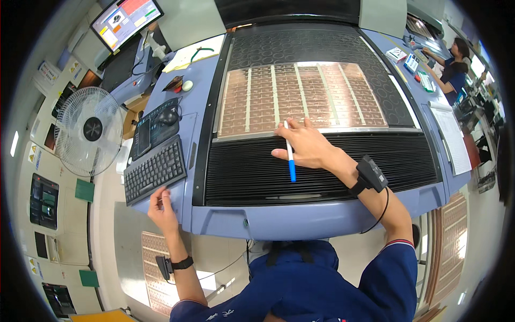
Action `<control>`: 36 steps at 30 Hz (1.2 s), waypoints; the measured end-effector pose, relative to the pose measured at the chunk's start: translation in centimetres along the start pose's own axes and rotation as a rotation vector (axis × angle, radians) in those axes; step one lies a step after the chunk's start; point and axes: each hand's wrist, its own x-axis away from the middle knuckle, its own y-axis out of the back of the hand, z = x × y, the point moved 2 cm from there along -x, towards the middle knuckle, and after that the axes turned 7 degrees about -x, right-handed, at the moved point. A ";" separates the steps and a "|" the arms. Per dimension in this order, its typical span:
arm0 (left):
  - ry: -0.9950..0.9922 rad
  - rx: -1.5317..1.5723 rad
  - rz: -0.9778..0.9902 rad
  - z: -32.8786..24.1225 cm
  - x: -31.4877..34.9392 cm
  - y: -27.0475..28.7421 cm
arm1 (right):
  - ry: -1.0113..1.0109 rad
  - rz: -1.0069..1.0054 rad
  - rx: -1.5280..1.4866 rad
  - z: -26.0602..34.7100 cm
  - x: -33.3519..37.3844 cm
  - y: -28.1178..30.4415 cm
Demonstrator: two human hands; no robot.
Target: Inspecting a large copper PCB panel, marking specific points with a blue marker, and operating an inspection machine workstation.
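My right hand (306, 147) holds a white and blue pen (289, 155) and rests at the near edge of a copper-coloured panel (300, 96) of small circuit patterns. The panel lies on the dark perforated bed (375, 70) of a blue-grey machine (300, 220). My left hand (161, 209) rests on the machine's front left corner, fingers just below a black keyboard (155, 169). Both wrists wear black bands, the right one with a small black device (371, 174).
A mouse (167, 116) on a dark pad lies beyond the keyboard. A monitor (126, 20) stands far left, a white fan (88, 130) to the left. More copper panels (155, 268) sit below the machine. Another person (453, 67) works at the far right beside papers (453, 139).
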 end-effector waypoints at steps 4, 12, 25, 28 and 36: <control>-0.160 -0.530 -0.114 -1.1 -3.2 0.2 | 0.042 -0.031 0.041 -2.6 0.4 -0.7; -0.427 -0.500 0.040 -4.6 -1.4 2.2 | 0.273 -0.191 -0.375 -1.8 -4.8 -3.3; -0.786 -0.231 0.525 -23.9 1.7 -16.4 | 0.311 -0.468 -0.384 -0.4 0.4 -2.5; -0.729 0.048 0.527 -20.3 0.2 -20.9 | 0.209 -0.505 -0.341 0.0 1.6 -1.1; -0.571 0.209 0.557 -16.6 1.3 -21.1 | 0.184 -0.457 -0.393 0.4 2.0 -0.8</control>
